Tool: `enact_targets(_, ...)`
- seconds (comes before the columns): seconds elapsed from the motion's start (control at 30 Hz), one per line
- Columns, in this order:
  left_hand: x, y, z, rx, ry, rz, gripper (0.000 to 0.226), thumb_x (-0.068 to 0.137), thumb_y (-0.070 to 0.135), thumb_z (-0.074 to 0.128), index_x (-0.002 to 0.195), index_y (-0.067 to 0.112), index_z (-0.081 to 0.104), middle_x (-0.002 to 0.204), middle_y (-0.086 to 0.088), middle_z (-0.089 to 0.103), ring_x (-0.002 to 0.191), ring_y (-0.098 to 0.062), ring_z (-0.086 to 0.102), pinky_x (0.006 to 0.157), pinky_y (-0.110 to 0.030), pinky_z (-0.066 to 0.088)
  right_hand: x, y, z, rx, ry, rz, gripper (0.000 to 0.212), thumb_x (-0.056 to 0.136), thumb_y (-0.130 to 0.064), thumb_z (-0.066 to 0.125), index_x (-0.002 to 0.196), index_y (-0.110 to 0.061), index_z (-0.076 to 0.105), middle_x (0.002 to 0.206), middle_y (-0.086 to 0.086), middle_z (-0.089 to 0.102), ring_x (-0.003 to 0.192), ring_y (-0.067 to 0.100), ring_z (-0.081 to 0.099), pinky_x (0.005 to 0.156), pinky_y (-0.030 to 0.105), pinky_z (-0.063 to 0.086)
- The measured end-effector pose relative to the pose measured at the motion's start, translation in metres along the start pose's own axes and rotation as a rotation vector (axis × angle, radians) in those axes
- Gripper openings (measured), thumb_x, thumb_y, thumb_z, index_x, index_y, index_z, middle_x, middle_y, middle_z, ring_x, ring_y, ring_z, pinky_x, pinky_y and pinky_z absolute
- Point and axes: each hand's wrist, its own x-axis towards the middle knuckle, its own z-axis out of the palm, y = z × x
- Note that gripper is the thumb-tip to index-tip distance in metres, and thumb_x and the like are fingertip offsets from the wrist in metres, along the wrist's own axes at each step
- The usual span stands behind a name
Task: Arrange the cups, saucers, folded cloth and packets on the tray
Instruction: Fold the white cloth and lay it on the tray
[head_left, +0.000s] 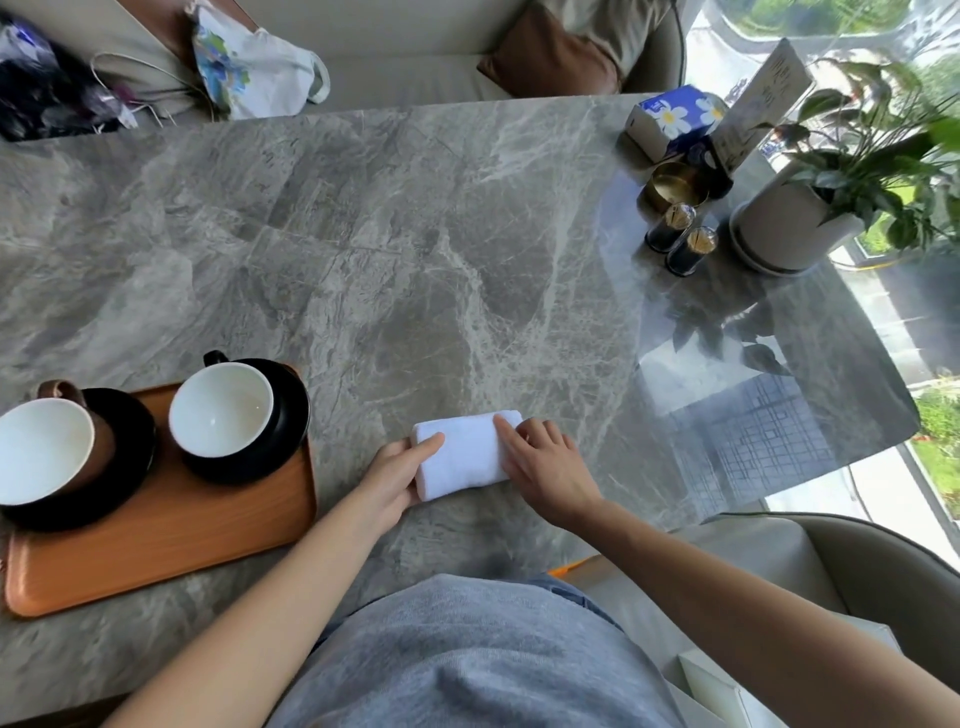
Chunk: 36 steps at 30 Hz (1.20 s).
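A folded white cloth (465, 454) lies on the grey marble table, right of the tray. My left hand (397, 478) grips its left end, with the index finger on top. My right hand (545, 470) presses on its right end, fingers spread flat. The orange wooden tray (171, 540) sits at the near left. On it stand a black cup with a white inside (221, 408) on a black saucer (291, 415), and a brown cup (44, 452) on another black saucer (132, 441). No packets are in view.
At the far right stand a potted plant (795, 218), two dark toothpick jars (680, 241), a brass bowl (675, 184), a blue tissue pack (670, 119) and a card. Bags lie on the sofa behind the table. A chair is at my right.
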Motion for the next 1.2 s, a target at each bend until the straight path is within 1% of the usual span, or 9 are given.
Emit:
enact_targets(0.27, -0.019, 0.012, -0.024, -0.084, -0.173, 0.056, 0.024, 0.088, 0.024, 0.058, 0.11, 0.017, 0.062, 0.112, -0.002, 0.071, 0.104, -0.016, 0.065, 0.085, -0.035, 0.053, 0.007, -0.016, -0.01, 0.712, 0.054, 0.305, 0.029, 0.094, -0.039, 0.047, 0.115, -0.02, 0.05, 0.104, -0.002, 0.054, 0.087, 0.008, 0.054, 0.071, 0.031, 0.047)
enact_targets(0.43, -0.038, 0.021, -0.055, -0.132, -0.23, 0.065, 0.027, 0.079, 0.028, 0.062, 0.104, 0.019, 0.066, 0.105, 0.0, 0.074, 0.098, -0.014, 0.069, 0.074, -0.03, 0.058, 0.022, -0.044, -0.028, 1.309, -0.218, 0.494, 0.039, 0.088, -0.031, 0.06, 0.122, -0.023, 0.046, 0.119, 0.002, 0.059, 0.101, 0.019, 0.066, 0.079, 0.035, 0.058)
enact_targets(0.6, -0.054, 0.017, -0.096, -0.153, -0.214, 0.071, 0.046, 0.079, 0.027, 0.061, 0.122, 0.014, 0.057, 0.12, -0.005, 0.067, 0.111, -0.019, 0.063, 0.085, -0.034, 0.055, 0.034, -0.076, -0.033, 1.564, -0.49, 0.543, 0.048, 0.076, -0.039, 0.067, 0.12, -0.026, 0.058, 0.12, 0.002, 0.066, 0.106, 0.02, 0.067, 0.086, 0.037, 0.056)
enact_targets(0.7, -0.064, 0.011, -0.125, -0.164, -0.211, 0.062, 0.046, 0.078, 0.028, 0.063, 0.122, 0.017, 0.057, 0.12, -0.002, 0.068, 0.111, -0.017, 0.063, 0.081, -0.031, 0.057, 0.037, -0.103, -0.026, 1.556, -0.442, 0.501, 0.033, 0.085, -0.041, 0.062, 0.113, -0.024, 0.062, 0.109, -0.004, 0.069, 0.097, 0.011, 0.067, 0.076, 0.029, 0.055)
enact_targets(0.8, -0.074, 0.006, -0.153, -0.111, -0.189, 0.033, 0.041, 0.081, 0.028, 0.061, 0.121, 0.017, 0.058, 0.119, -0.002, 0.068, 0.112, -0.017, 0.062, 0.086, -0.034, 0.053, 0.04, -0.129, -0.017, 1.538, -0.365, 0.466, 0.021, 0.091, -0.026, 0.059, 0.109, -0.015, 0.056, 0.101, 0.003, 0.064, 0.081, 0.01, 0.065, 0.064, 0.026, 0.053)
enact_targets(0.93, -0.082, 0.004, -0.187, -0.006, 0.07, 0.088, 0.027, 0.089, 0.022, 0.059, 0.115, 0.015, 0.06, 0.115, -0.005, 0.067, 0.108, -0.02, 0.062, 0.086, -0.035, 0.05, 0.047, -0.169, -0.006, 1.462, -0.332, 0.411, 0.021, 0.089, -0.014, 0.062, 0.107, -0.019, 0.053, 0.096, 0.005, 0.062, 0.08, 0.016, 0.058, 0.062, 0.028, 0.045)
enact_targets(1.03, -0.08, 0.003, -0.208, 0.199, 0.33, 0.253, 0.025, 0.088, 0.014, 0.06, 0.111, 0.005, 0.058, 0.106, -0.01, 0.064, 0.099, -0.023, 0.059, 0.076, -0.027, 0.047, 0.056, -0.197, 0.002, 1.277, -0.235, 0.359, 0.019, 0.086, -0.007, 0.065, 0.101, -0.014, 0.055, 0.09, 0.007, 0.06, 0.079, 0.017, 0.055, 0.067, 0.029, 0.045)
enact_targets(1.1, -0.076, -0.001, -0.219, 0.287, 0.392, 0.318, 0.024, 0.086, 0.007, 0.06, 0.109, 0.001, 0.058, 0.1, -0.011, 0.063, 0.093, -0.021, 0.057, 0.068, -0.021, 0.044, 0.061, -0.211, 0.011, 1.095, -0.162, 0.323, 0.02, 0.084, -0.008, 0.067, 0.102, -0.007, 0.057, 0.085, 0.005, 0.06, 0.077, 0.014, 0.056, 0.066, 0.025, 0.045)
enact_targets(1.2, -0.069, -0.007, -0.234, 0.352, 0.408, 0.332, 0.019, 0.084, 0.003, 0.062, 0.102, 0.0, 0.059, 0.096, -0.012, 0.062, 0.09, -0.023, 0.057, 0.072, -0.028, 0.045, 0.066, -0.225, 0.023, 0.873, -0.093, 0.331, 0.021, 0.083, -0.016, 0.066, 0.102, -0.011, 0.06, 0.081, -0.002, 0.061, 0.073, 0.01, 0.057, 0.062, 0.022, 0.043)
